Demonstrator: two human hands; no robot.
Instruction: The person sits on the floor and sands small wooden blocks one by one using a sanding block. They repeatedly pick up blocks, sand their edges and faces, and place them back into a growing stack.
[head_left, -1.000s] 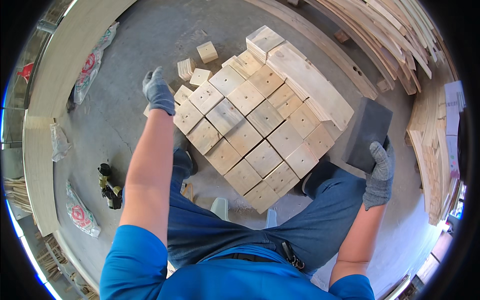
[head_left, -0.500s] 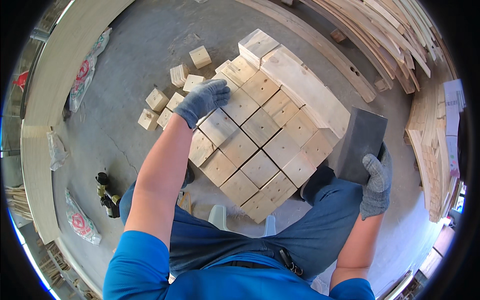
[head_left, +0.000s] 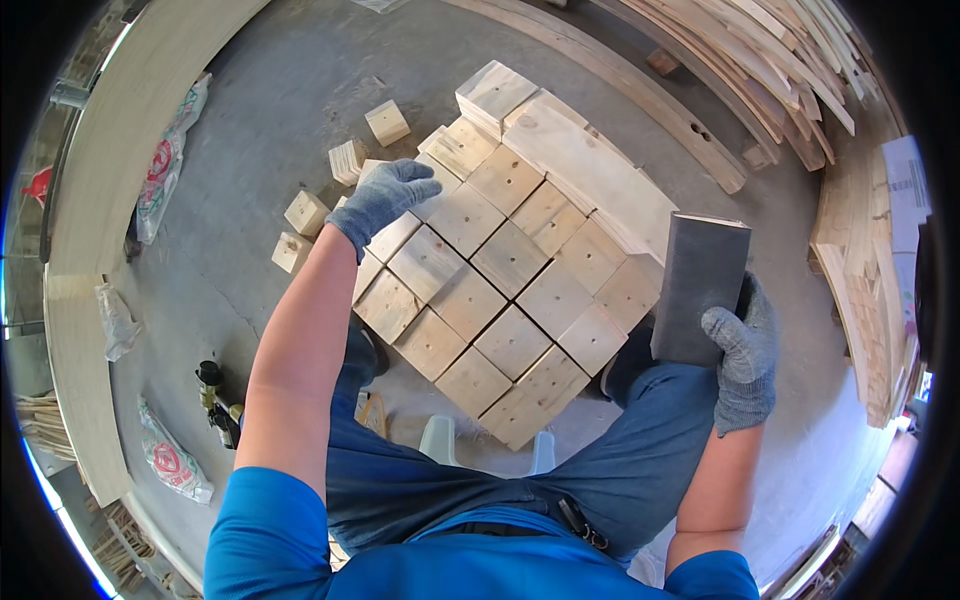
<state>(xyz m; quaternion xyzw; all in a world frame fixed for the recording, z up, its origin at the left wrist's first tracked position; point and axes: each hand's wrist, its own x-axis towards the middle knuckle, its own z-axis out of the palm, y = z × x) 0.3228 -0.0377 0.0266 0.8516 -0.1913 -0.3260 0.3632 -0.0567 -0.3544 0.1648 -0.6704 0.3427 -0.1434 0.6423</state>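
Observation:
A tight group of square-faced wooden blocks, most with a small dark mark on top, lies on the floor between my knees. My left hand, in a grey knitted glove, hovers at or touches the group's left edge. Its fingers are stretched out and hold nothing visible; it partly hides the blocks beneath. In my gloved right hand is a dark grey rectangular block with a pale strip along its top end. The thumb lies over its face, above my right knee; the other fingers are mostly hidden behind it.
Several loose wooden blocks lie left of the group. A thick wooden board and a taller block border its far side. Long planks are stacked at far right. A dark power tool and plastic bags lie left.
My left hand has drawn slightly left across the blocks, its fingers a little more apart. My right hand has turned the dark grey block more upright. The whole view has shifted slightly.

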